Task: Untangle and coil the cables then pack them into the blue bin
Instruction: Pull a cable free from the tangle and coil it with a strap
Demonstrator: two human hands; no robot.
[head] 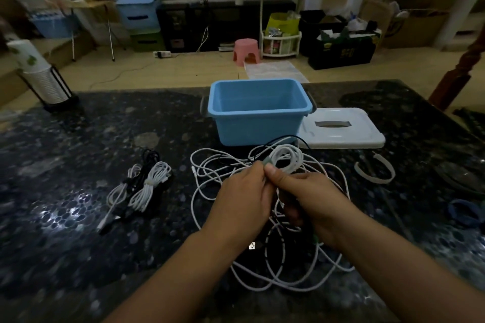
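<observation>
A blue bin [256, 128] stands open and empty at the far middle of the dark stone table. In front of it lies a loose tangle of white and black cables [210, 165]. Just above the tangle, my right hand [312, 199] grips a small coil of white cable [287, 158], thumb pressed on its wraps. My left hand [241, 199] pinches the same cable right beside that thumb. To the left lie three coiled cable bundles [141, 189], two white and one black, apparently tied.
The bin's white lid [341, 127] lies flat to its right. White cable ties [375, 170] sit at the right, a blue strap [464, 212] near the right edge. A stack of paper cups in a black holder [42, 78] stands at the far left corner.
</observation>
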